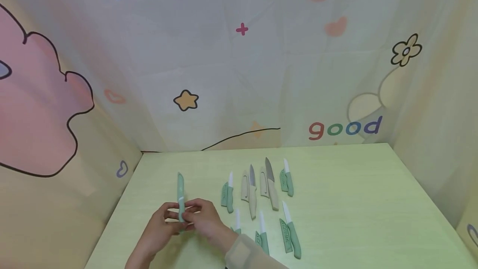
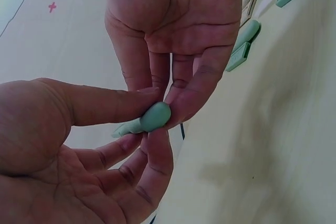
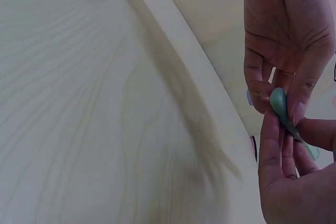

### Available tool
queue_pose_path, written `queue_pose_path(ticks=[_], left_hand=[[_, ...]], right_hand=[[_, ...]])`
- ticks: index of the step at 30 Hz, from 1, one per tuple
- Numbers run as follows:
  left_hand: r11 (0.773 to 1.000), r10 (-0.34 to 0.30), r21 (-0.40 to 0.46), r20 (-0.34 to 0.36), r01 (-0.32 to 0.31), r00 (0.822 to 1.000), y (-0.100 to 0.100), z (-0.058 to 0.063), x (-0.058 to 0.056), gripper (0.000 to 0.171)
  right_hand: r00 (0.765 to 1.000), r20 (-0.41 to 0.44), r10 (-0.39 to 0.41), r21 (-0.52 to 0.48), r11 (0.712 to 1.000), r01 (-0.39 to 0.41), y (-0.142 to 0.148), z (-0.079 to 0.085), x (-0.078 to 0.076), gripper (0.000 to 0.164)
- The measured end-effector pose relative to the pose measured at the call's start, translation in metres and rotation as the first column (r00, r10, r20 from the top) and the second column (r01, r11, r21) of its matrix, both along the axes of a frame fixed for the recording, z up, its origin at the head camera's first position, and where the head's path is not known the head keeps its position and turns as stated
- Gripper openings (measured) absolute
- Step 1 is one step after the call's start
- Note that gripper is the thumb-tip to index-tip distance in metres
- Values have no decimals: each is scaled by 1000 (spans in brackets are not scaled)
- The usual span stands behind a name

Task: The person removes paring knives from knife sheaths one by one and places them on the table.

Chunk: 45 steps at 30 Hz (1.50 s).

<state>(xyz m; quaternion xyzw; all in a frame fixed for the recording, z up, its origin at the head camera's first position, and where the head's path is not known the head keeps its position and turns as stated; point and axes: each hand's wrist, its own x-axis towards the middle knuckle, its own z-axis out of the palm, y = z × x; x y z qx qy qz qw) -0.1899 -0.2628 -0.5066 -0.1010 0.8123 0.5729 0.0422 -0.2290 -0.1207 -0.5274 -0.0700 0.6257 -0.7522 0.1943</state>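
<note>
A green knife [image 1: 181, 186] with a green sheath over its blade points away from me, held up at the left part of the table. My left hand [image 1: 158, 227] pinches its handle between thumb and fingers from the left. From the right, my right hand [image 1: 207, 219] pinches the same handle with thumb and fingertips. In the left wrist view, the rounded handle end [image 2: 156, 117] shows between the two hands. The right wrist view also shows the handle [image 3: 279, 100] between the fingers of both hands. Fingers cover part of the handle.
Right of my hands lie several unsheathed knives, each beside its sheath. Green ones include a near-right knife [image 1: 294, 235] and a far-right knife [image 1: 289, 182]; two are beige, a shorter knife [image 1: 252, 200] and a longer knife [image 1: 274, 194]. A printed curtain [image 1: 209, 53] hangs behind the table [image 1: 354, 202].
</note>
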Motion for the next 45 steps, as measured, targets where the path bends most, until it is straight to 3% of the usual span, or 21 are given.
queue_pose_path(ticks=[6, 14, 33, 45], left_hand=[[998, -30, 61, 3, 29, 1000, 7, 2, 0, 51], [982, -129, 140, 13, 126, 992, 12, 3, 0, 46], [957, -228, 183, -15, 227, 974, 46, 6, 1, 44], [938, -280, 199, -48, 284, 959, 78, 5, 3, 42]], right_hand=[[1000, 23, 5, -1, 1000, -5, 10, 2, -1, 24], [999, 11, 30, -24, 999, -29, 29, 6, 1, 25], [1000, 17, 9, -4, 1000, -9, 73, 14, 10, 26], [1000, 5, -7, 8, 1000, 7, 107, 11, 16, 32]])
